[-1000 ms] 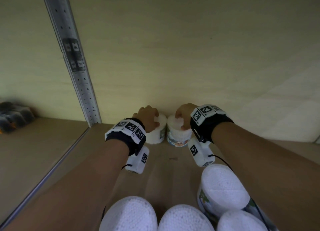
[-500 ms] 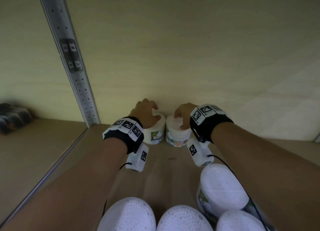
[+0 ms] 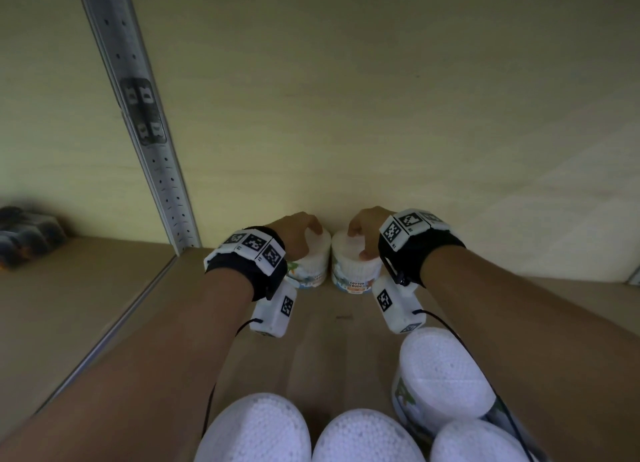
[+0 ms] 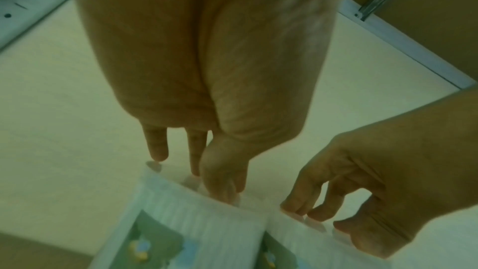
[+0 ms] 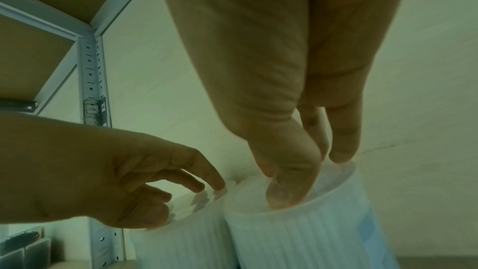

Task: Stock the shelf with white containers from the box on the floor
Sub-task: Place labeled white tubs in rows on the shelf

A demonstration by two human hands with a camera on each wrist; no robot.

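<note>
Your left hand (image 3: 294, 233) with fingertips curled over the lid of a round white plastic cotton-bud tub (image 3: 311, 264), your right hand (image 3: 367, 233) pinching the rim of its twin (image 3: 353, 267) (side by side, touching), both at the far back of the wooden shelf board (image 3: 329, 340), four more white tubs (image 3: 443, 375) near you.

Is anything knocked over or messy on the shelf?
Nothing stands out. The two white containers at the back, left one and right one, stand upright side by side under the left hand and right hand. No spill shows.
</note>
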